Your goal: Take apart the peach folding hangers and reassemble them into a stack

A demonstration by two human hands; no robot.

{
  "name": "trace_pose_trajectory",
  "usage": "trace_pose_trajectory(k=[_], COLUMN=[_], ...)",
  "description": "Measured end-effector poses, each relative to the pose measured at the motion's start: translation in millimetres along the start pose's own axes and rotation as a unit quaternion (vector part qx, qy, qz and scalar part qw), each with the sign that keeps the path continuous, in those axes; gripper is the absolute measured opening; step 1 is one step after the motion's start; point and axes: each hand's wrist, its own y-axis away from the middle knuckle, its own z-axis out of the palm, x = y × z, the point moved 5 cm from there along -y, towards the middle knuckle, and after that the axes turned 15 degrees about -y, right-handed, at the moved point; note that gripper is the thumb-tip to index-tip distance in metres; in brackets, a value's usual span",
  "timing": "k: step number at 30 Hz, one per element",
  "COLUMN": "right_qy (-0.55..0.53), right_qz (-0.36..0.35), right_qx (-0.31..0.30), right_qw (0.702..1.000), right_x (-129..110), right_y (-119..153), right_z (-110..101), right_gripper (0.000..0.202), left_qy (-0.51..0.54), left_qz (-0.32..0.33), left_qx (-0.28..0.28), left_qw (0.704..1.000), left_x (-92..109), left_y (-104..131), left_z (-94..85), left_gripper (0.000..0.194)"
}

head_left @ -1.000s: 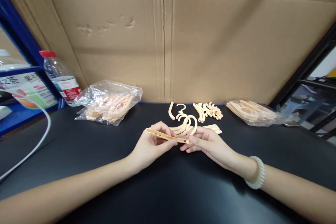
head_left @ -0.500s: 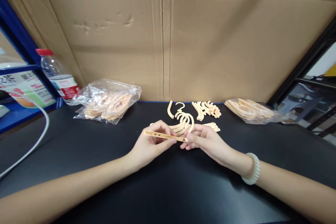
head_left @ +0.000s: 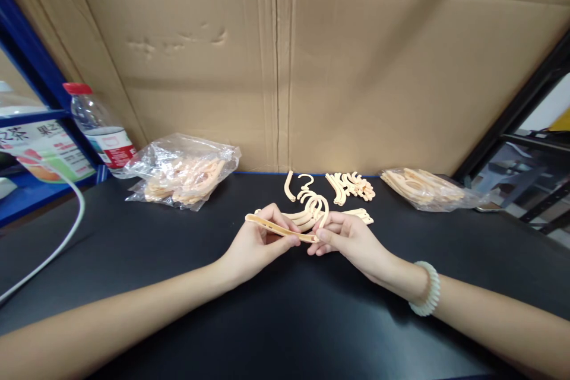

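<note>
My left hand [head_left: 253, 244] is closed in a pinch on a beige plastic hanger arm [head_left: 272, 226], a slim curved strip slanting down to the right. In my right hand [head_left: 347, 237], thumb and fingers are closed on a beige hanger hook [head_left: 325, 210], whose lower end meets the right tip of the arm. Whether the two are locked together I cannot tell. Just behind my hands lie several hangers [head_left: 307, 218] with hooks side by side, partly hidden by my fingers.
Behind them lie a loose hanger arm [head_left: 289, 186], a loose hook [head_left: 305, 181] and a row of hooks and arms [head_left: 351, 186]. Clear bags of hanger parts lie left [head_left: 187, 172] and right [head_left: 423, 188]. A bottle [head_left: 107, 136] and white cable [head_left: 73, 231] are at left; cardboard [head_left: 200, 71] stands behind.
The hanger arm has turned in my left hand, its left end rising slightly and its curved side now showing more. My right hand still grips the hook at the arm's tip.
</note>
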Motion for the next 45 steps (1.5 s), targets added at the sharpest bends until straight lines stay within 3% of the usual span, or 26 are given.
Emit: trace_pose_trajectory(k=[23,45], right_qy=[0.055,0.013], right_qz=[-0.049,-0.047], right_qx=[0.001,-0.024], right_qw=[0.997,0.999], right_x=[-2.8,-0.3], right_y=[-2.0,0.3], right_z=[5.3,4.3], right_gripper=[0.031,0.031], left_qy=[0.019,0.009], left_qz=[-0.01,-0.053], left_qx=[-0.021,-0.016], left_qw=[1.0,0.998], left_x=[-0.5,-6.8], left_y=[-0.3,-3.1], left_z=[3.3,2.6], left_gripper=[0.026,0.026])
